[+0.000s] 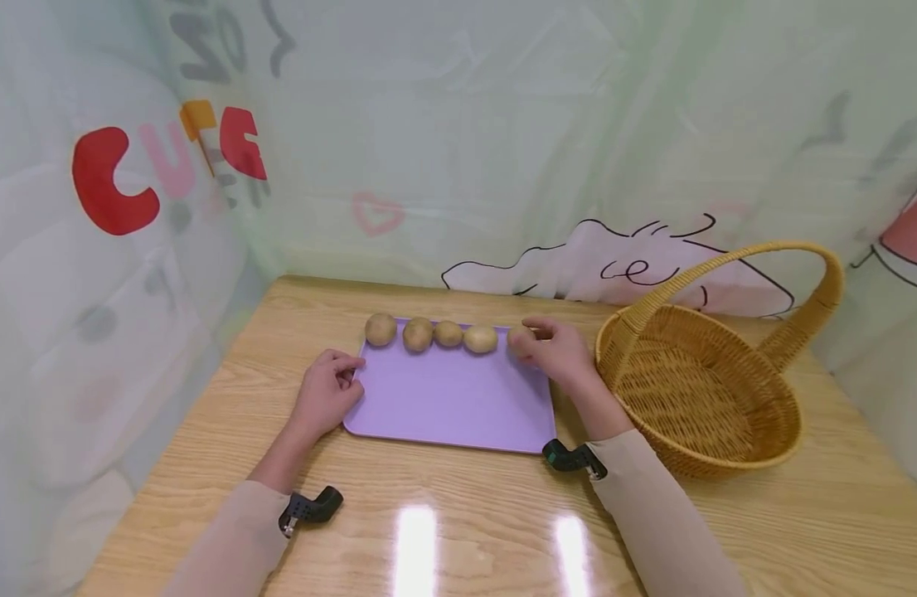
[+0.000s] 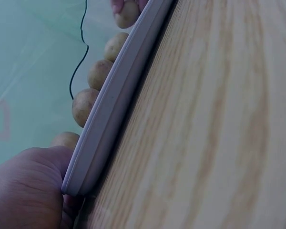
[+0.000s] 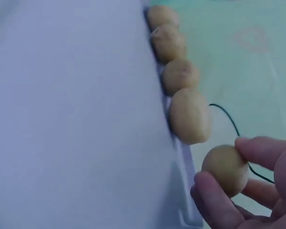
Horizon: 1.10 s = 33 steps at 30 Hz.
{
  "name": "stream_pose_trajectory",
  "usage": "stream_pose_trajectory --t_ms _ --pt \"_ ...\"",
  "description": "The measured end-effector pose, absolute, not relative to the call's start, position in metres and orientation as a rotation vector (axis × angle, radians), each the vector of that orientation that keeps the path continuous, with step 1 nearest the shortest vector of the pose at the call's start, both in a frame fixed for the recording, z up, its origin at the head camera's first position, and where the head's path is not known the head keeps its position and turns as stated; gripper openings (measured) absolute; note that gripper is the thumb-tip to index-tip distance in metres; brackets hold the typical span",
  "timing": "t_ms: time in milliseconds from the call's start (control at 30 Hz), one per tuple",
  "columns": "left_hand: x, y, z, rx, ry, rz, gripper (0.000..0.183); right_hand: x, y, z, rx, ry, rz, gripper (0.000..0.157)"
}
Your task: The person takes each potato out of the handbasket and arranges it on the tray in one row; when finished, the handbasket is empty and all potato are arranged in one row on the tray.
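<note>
My right hand [image 1: 561, 355] pinches a small round potato [image 3: 225, 170] between thumb and fingers over the far right corner of a purple tray [image 1: 451, 398]. My left hand [image 1: 327, 394] grips the tray's left edge; in the left wrist view the thumb side lies along the rim and fingers show beneath it. Along the tray's far edge several potatoes stand in a row: one at the far left corner [image 1: 380, 329], then a brownish one [image 1: 417, 334], a smaller one [image 1: 448, 333] and a pale oval one [image 1: 480, 338].
A wicker basket [image 1: 790, 406] with a tall arched handle [image 1: 727, 253] stands right of the tray, close to my right forearm. The wooden table [image 1: 458, 531] meets a printed curtain [image 1: 458, 149] at the back and left. Each sleeve carries a black wrist camera.
</note>
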<state>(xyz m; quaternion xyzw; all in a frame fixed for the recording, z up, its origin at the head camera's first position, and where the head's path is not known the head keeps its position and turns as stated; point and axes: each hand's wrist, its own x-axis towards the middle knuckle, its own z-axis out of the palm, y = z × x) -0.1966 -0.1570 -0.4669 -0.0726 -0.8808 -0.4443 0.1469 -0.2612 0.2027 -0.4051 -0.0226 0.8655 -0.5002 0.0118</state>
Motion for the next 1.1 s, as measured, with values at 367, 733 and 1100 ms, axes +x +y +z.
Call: stream_pose_trajectory --t_ms 367,733,1100 --pt "-0.19 -0.157 -0.472 -0.199 -2.547 -1.296 0.028 -0.262 0.197 -0.425 -0.276 3.009 -1.159 0.048" --pt "-0.195 -0.158 -0.474 -0.194 -2.546 -1.299 0.029 -0.252 0.201 -0.422 -0.331 3.088 -1.045 0.056" --pt "-0.207 -0.162 -0.462 -0.329 -2.673 -0.891 0.037 -0.19 0.192 -0.387 -0.62 2.894 -1.149 0.072"
